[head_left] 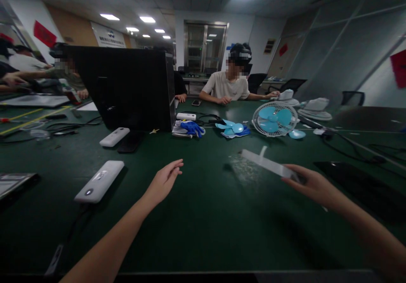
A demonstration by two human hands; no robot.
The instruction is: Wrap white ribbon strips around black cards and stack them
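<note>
My right hand (312, 183) grips one end of a long, pale, flat object (268, 163) with a small tab sticking up near its middle; I cannot make out its kind. It tilts above the green table (203, 232), its far end pointing left. Under that end is a clear, crinkled patch (247, 171) that looks like thin plastic, blurred. Left of it, my left hand (163, 180) hovers with fingers stretched out and nothing in them. A round white fan with blue blades (274, 119) lies beyond my right hand.
At left are white power-bank-like devices (100, 181) with a cable and a black monitor (127, 88). Blue-and-white gloves (190, 128) and loose blue fan blades (230, 126) lie ahead. A dark flat panel (358, 185) is at right. A co-worker (228, 84) sits opposite.
</note>
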